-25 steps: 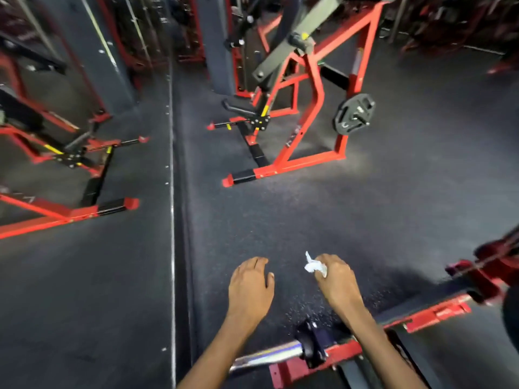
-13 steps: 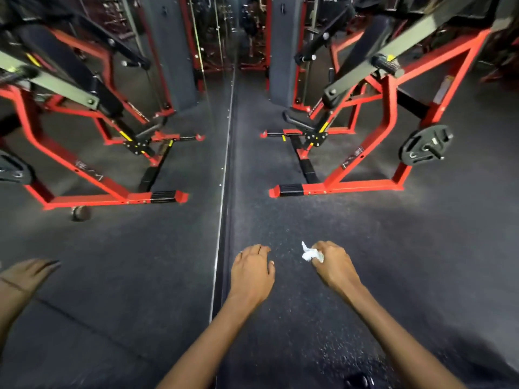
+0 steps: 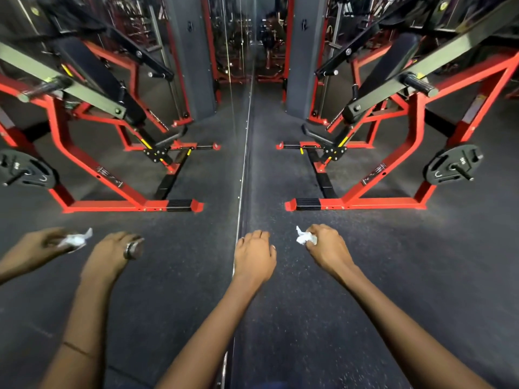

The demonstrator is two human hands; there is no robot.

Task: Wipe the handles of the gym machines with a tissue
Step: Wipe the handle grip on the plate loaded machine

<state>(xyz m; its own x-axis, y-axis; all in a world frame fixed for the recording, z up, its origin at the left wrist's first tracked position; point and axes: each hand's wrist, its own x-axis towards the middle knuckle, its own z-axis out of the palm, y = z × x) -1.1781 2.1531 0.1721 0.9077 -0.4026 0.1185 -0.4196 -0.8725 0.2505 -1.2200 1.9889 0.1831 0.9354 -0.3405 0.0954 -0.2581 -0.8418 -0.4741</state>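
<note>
My right hand (image 3: pixel 328 248) pinches a crumpled white tissue (image 3: pixel 304 237) in its fingertips, held out over the dark floor. My left hand (image 3: pixel 254 254) is beside it, close to the mirror edge, fingers curled downward. From above I cannot see what it holds, but the mirror on the left shows a round chrome piece (image 3: pixel 133 249) under its fingers. A red-framed gym machine (image 3: pixel 393 175) stands ahead on the right. Its black rubber handle (image 3: pixel 415 84) sticks out from a grey lever arm, well beyond both hands.
A wall mirror (image 3: pixel 140 276) fills the left half, its metal edge strip (image 3: pixel 243 178) running down the middle, and it repeats my arms and the machine. A black weight plate (image 3: pixel 453 167) hangs on the machine's right side. Grey pillar (image 3: pixel 302 66) behind. Dark rubber floor (image 3: pixel 393 276) around.
The view has tilted up and turned left, so the mirror and the whole red machine now show. Both hands keep the same pose, the tissue still in my right hand.
</note>
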